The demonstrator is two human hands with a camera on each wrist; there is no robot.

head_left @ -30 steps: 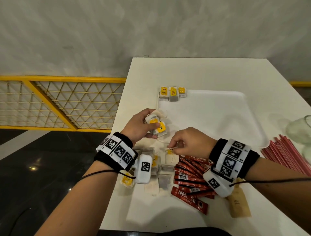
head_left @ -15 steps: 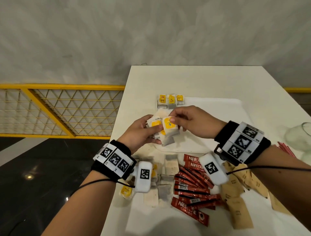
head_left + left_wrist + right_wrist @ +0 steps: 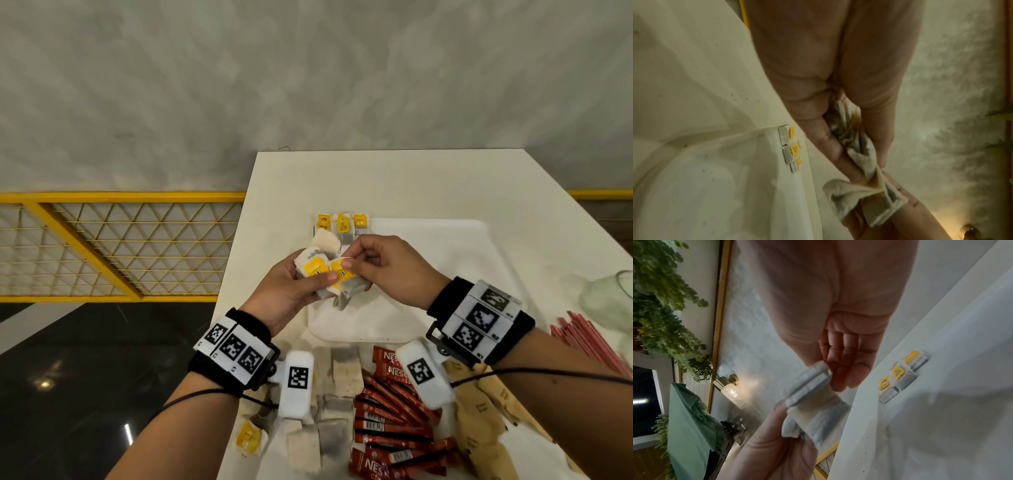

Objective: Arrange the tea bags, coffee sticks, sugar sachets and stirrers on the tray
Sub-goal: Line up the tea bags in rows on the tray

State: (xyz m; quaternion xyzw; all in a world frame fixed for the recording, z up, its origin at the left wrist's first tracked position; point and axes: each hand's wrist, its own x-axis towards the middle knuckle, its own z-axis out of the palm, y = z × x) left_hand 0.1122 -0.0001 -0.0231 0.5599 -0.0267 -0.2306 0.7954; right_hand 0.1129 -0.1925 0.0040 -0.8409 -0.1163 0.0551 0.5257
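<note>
From the head view, our left hand [image 3: 291, 291] grips a bunch of tea bags [image 3: 317, 270] above the tray [image 3: 445, 240], while our right hand [image 3: 387, 270] pinches one bag's yellow tag [image 3: 342, 267]; three bags [image 3: 342, 224] already lie at the tray's far left corner. The left wrist view shows fingers [image 3: 830, 146] curled round crumpled bags. The right wrist view shows the pinch. We judge the next move: free one bag and lay it beside that row.

Three tea bags [image 3: 342, 224] lie in a row at the far left corner of one tray [image 3: 445, 260]; two hands hold several more.
</note>
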